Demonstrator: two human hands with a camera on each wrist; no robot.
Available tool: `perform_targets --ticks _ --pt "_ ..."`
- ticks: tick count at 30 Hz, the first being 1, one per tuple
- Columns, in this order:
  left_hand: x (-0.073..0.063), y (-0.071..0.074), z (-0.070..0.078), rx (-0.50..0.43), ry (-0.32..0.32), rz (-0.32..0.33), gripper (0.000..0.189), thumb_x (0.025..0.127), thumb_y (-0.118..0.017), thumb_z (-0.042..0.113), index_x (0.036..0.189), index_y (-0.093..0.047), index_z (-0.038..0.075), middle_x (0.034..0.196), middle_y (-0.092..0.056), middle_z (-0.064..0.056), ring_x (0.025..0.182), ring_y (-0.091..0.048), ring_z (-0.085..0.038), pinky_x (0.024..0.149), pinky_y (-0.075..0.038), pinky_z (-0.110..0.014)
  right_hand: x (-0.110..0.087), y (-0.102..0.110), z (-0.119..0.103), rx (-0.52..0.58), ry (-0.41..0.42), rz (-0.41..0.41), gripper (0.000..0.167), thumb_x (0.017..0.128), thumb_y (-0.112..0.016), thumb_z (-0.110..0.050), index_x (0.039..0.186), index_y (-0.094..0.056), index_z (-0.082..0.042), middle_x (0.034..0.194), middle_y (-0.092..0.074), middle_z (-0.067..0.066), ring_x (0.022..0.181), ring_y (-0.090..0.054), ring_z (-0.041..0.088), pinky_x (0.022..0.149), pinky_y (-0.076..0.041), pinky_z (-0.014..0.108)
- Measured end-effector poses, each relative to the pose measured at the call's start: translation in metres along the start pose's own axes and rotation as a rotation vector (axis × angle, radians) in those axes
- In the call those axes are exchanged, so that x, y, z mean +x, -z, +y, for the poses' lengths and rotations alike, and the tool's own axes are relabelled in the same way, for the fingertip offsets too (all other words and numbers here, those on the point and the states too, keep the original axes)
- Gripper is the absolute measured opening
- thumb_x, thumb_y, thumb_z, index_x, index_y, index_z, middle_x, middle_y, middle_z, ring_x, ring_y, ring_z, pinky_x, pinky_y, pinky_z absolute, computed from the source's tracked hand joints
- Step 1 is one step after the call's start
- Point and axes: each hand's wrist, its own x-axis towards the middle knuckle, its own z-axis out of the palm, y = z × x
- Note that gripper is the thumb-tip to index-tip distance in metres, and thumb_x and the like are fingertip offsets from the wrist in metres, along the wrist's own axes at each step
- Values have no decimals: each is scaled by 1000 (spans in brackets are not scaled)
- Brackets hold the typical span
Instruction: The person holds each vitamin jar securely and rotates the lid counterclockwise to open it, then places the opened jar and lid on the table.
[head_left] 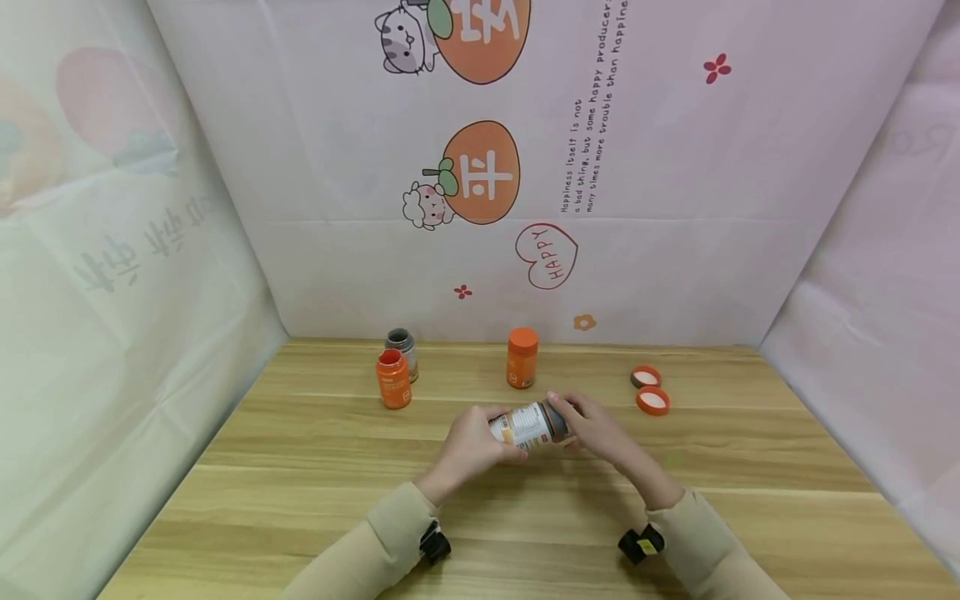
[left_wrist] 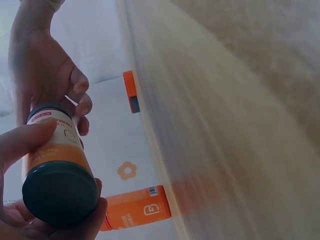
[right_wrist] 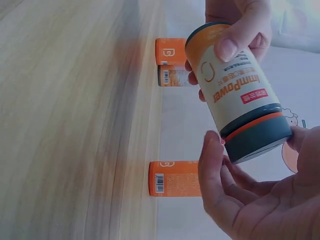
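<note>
A white and orange supplement bottle (head_left: 522,425) is tilted in the air above the table, its dark grey cap (right_wrist: 257,139) pointing toward the right. My left hand (head_left: 472,442) grips the bottle around its body, with the thumb across the label. At the other end, my right hand (head_left: 596,429) holds the cap between thumb and fingers. An orange ring shows between cap and bottle in the right wrist view. The dark bottom of the bottle (left_wrist: 60,192) faces the left wrist camera.
Toward the back left of the wooden table (head_left: 315,475) stand an uncapped orange bottle (head_left: 394,385) and, behind it, an uncapped grey one (head_left: 402,342). A capped orange bottle (head_left: 522,362) is at the back middle. Two loose caps, one orange (head_left: 653,402), one dark-sided (head_left: 646,377), lie inside-up at right.
</note>
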Motion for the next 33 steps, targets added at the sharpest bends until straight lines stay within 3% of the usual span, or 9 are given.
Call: perform_targets --ticks 5,20,33 --pt "-1 -1 1 30 -3 20 63 59 -87 19 117 -65 4 98 -69 -8 72 -58 -11 58 -49 -23 -1 2 -1 40 -34 -28 70 94 -43 -56 128 -47 4 103 -60 18 82 -66 23 74 -56 44" --pt "-1 2 -2 -5 -17 2 60 60 -87 20 116 -67 8 97 -69 -6 73 -57 -10 60 -49 -23 -3 5 2 103 44 -87 59 96 -49 -43 133 -46 3 120 -56 20 91 -62 19 79 -55 41" --pt "1 8 -5 -156 51 -71 61 57 -88 19 114 -69 8 94 -69 -4 78 -60 -18 64 -50 -27 -5 12 7 109 71 -123 59 92 -58 -39 134 -45 0 129 -53 20 106 -57 21 88 -52 37"
